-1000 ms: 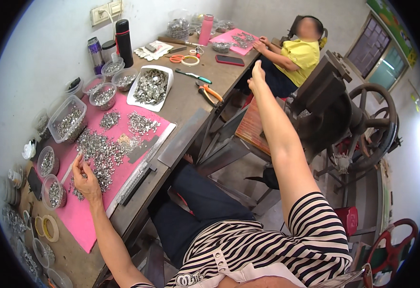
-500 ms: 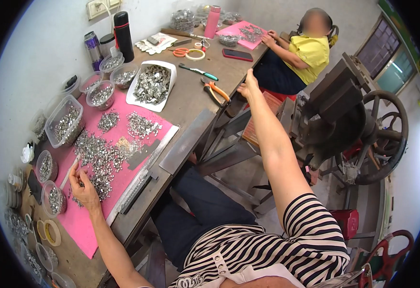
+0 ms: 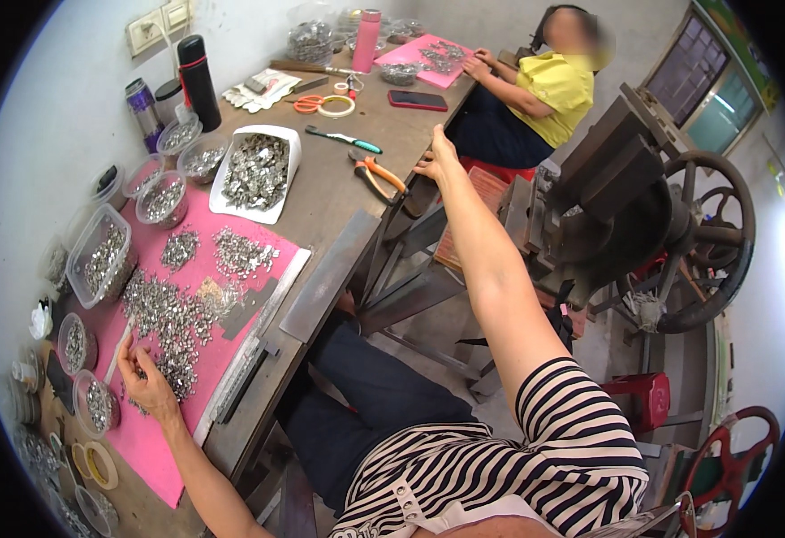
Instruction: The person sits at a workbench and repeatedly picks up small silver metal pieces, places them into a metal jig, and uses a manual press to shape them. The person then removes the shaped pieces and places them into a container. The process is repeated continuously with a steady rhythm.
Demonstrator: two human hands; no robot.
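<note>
Shiny, jagged metal bits (image 3: 170,309) lie heaped loosely on a smooth pink sheet (image 3: 153,459). The left hand (image 3: 148,386) rests at the heap's near edge, fingers curved and parted. More bits fill clear plastic tubs (image 3: 122,273) and a white scoop-shaped tray (image 3: 247,212). The right hand (image 3: 437,161) is near orange-handled pliers (image 3: 385,173) at the worn desk (image 3: 332,215)'s edge; whether it pinches anything, I cannot tell. Pale lettering (image 3: 357,533) on the striped shirt (image 3: 491,466) is cut off.
</note>
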